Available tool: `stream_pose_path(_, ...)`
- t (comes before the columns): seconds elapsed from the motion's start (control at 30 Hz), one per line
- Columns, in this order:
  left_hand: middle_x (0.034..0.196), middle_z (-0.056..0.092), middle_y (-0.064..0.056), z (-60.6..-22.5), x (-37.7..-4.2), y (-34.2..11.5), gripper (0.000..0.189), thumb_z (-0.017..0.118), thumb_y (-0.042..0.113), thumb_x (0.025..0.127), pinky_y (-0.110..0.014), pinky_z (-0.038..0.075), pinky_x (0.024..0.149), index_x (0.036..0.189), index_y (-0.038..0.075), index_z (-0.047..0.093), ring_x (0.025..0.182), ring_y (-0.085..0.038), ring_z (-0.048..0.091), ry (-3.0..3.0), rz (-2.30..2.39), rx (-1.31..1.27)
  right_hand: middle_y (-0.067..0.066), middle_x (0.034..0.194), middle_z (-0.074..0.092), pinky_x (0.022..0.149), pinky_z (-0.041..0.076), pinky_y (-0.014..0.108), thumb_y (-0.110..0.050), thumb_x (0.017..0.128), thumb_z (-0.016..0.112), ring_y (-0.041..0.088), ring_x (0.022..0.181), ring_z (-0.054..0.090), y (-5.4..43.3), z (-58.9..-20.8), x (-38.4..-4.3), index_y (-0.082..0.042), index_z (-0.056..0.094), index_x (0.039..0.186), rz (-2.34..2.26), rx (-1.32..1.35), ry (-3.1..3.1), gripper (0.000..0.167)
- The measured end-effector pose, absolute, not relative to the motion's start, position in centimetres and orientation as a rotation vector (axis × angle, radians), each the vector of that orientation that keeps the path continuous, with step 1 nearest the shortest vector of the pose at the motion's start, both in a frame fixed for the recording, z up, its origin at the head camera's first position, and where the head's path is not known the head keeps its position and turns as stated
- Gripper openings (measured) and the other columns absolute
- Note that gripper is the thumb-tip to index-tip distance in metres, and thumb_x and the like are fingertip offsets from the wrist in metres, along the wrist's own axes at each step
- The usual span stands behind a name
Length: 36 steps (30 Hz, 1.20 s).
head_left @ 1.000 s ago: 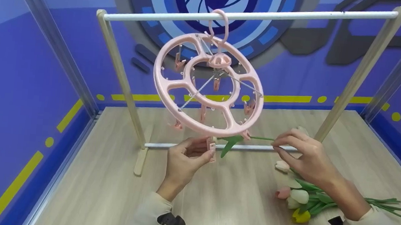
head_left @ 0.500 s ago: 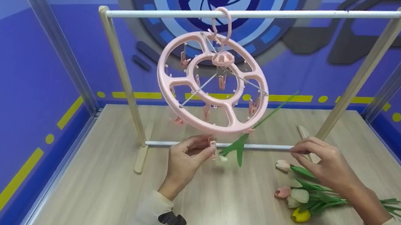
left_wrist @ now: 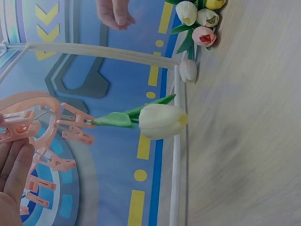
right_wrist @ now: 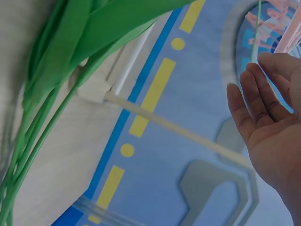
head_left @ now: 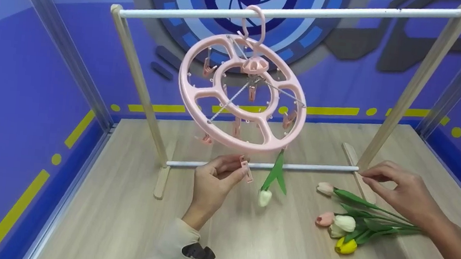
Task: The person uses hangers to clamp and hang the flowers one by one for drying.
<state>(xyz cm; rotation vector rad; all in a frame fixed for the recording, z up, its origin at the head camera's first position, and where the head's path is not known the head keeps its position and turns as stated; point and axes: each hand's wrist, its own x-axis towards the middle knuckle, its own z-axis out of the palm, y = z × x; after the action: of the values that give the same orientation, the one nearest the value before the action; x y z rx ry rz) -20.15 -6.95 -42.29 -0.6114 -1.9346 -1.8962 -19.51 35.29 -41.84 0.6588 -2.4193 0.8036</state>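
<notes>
A round pink clip hanger (head_left: 229, 140) hangs from the white top rail of a rack. My left hand (head_left: 215, 186) pinches a pink clothespin (head_left: 247, 169) below the front rim. Beside it a white tulip (head_left: 265, 198) hangs head down under the rim. In the left wrist view another pink clothespin (left_wrist: 77, 125) has the tulip's stem between its jaws. My right hand (head_left: 406, 195) hovers by the rack's right foot, above the lying tulips, with nothing in its loosely bent fingers (right_wrist: 242, 113).
Several tulips lie at the right: a pale one (head_left: 325, 189), a pink one (head_left: 325, 219), white ones (head_left: 344, 223) and a yellow one (head_left: 346, 246). The rack's wooden posts (head_left: 418, 85) and low white bar (head_left: 314, 167) stand behind the hands. More clothespins dangle from the hanger.
My right hand has let go of the white tulip's stem and moved right. The tulip has swung from level to head down. The left hand still holds its clothespin in nearly the same place.
</notes>
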Motion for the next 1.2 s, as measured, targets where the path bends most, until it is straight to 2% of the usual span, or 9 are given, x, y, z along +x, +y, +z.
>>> stream_pose_path(0.37, 0.109, 0.08, -0.002, -42.4, -20.1, -7.0, 0.026, 0.083, 0.007, 0.093, -0.037, 0.063, 0.089, 0.117, 0.0, 0.076, 0.1, -0.022, 0.077, -1.941, -1.886, -0.627, -0.004, 0.095, 0.072, 0.08, 0.048, 0.004, 0.014, 0.079, 0.085, -0.004, 0.083, 0.064, 38.1, -42.8, -19.6, -0.012, 0.08, 0.1, 0.772, 0.608, -2.455, 0.034)
stream_pose_path(0.67, 0.108, 0.08, -0.003, -42.5, -20.2, -6.9, 0.024, 0.083, 0.007, 0.094, -0.037, 0.063, 0.089, 0.115, 0.0, 0.076, 0.1, -0.022, 0.078, -1.937, -1.892, -0.621, -0.002, 0.096, 0.072, 0.077, 0.048, 0.004, 0.006, 0.087, 0.084, -0.006, 0.085, 0.061, 39.7, -44.0, -19.7, -0.011, 0.079, 0.102, 0.71, 0.525, -2.554, 0.023)
stream_pose_path(1.2, 0.11, 0.08, -0.002, -42.6, -20.1, -7.0, 0.025, 0.082, 0.008, 0.095, -0.036, 0.063, 0.09, 0.117, 0.001, 0.075, 0.101, -0.021, 0.077, -1.961, -1.869, -0.617, 0.005, 0.098, 0.073, 0.072, 0.049, 0.006, 0.002, 0.09, 0.082, -0.008, 0.086, 0.06, 42.1, -46.5, -19.4, -0.007, 0.078, 0.104, 0.763, 0.433, -2.685, 0.017)
